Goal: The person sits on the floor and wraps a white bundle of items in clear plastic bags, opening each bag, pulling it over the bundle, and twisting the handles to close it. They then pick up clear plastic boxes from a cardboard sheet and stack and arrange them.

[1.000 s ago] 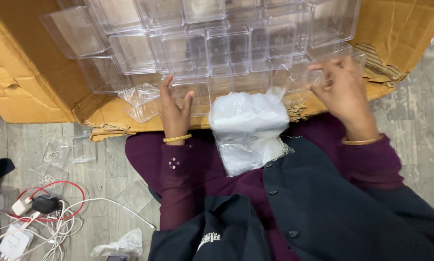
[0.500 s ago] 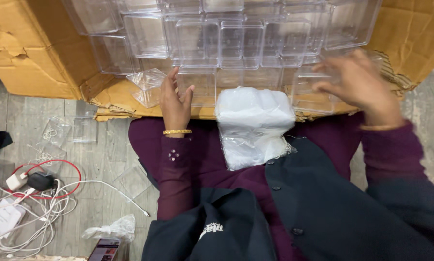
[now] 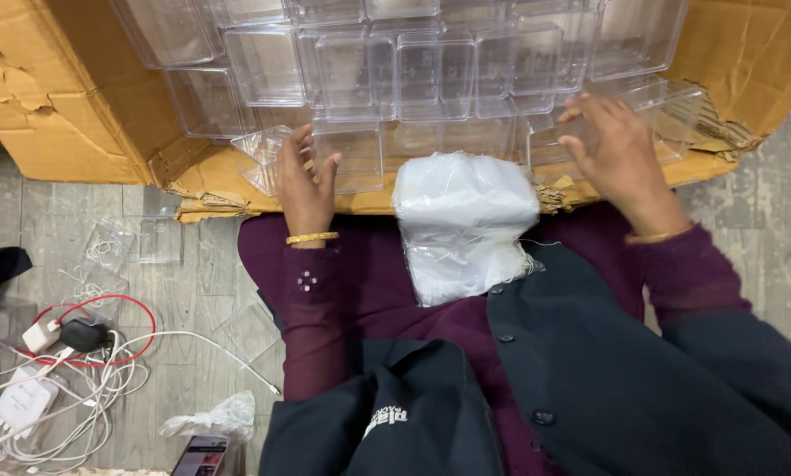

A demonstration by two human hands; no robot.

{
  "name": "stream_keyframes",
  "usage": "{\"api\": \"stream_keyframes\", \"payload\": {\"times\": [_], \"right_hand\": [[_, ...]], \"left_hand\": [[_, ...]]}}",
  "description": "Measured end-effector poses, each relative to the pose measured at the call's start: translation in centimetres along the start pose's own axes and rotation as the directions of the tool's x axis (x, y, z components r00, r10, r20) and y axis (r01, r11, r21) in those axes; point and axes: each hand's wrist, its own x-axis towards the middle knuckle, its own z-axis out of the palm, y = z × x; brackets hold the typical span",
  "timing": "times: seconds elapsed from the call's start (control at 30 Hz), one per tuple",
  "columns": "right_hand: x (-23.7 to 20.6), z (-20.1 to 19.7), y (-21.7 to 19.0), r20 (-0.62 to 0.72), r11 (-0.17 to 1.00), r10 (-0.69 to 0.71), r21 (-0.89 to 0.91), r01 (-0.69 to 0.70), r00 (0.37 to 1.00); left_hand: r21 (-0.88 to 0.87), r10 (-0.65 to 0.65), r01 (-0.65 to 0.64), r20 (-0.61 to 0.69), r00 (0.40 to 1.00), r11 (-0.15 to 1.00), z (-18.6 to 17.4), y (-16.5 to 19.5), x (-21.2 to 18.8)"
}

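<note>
Far left I see white cables [image 3: 69,388] on the floor [image 3: 184,291]. My left hand [image 3: 305,181] lies flat, its grip apart, fingers spread over a small clear plastic box [image 3: 267,150] at the cardboard carton's [image 3: 69,97] edge. In the middle, a white bag bundle [image 3: 466,225] sits on my lap. My right hand [image 3: 620,159], its grip loosely curled, touches another clear box [image 3: 668,119] among the stacked ones.

head: single view, worn on person's head | faces: steeply down over lap | range: close, arm's reach | top of frame: cardboard box [image 3: 51,97] with clear boxes [image 3: 430,75] | bottom: dark jacket [image 3: 607,388] | left edge: floor, cables [image 3: 87,370] | shared views: only one
</note>
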Motion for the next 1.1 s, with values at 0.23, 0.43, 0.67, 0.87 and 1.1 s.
{"api": "stream_keyframes", "payload": {"times": [0.23, 0.43, 0.67, 0.87, 1.1], "right_hand": [[0.9, 6.5, -6.4, 0.332, 0.981, -0.046, 0.192, -0.02, 0.942], [-0.5, 2.6, -7.2, 0.562, 0.985, -0.003, 0.146, -0.096, 0.827], [-5.5, -0.4, -11.3, 0.253, 0.934, -0.291, 0.282, 0.217, 0.923], [-5.6, -0.1, -11.4, 0.447, 0.973, -0.13, 0.231, 0.027, 0.885], [-5.2, -0.1, -11.4, 0.367, 0.957, -0.196, 0.276, 0.095, 0.91]], "left_hand": [[-0.049, -0.075, 0.076, 0.014, 0.997, 0.996, -0.6, 1.0, -0.1], [-0.178, -0.08, 0.083, 0.028, 0.996, 0.98, -1.9, 0.5, -0.5], [-0.202, -0.045, 0.065, 0.098, 0.994, 0.977, -1.9, -0.8, -0.6], [-0.216, -0.061, 0.152, 0.378, 0.924, 0.964, 1.0, -1.7, 0.2], [-0.23, 0.105, 0.011, 0.486, 0.868, 0.973, 11.7, 2.9, -1.4]]}}
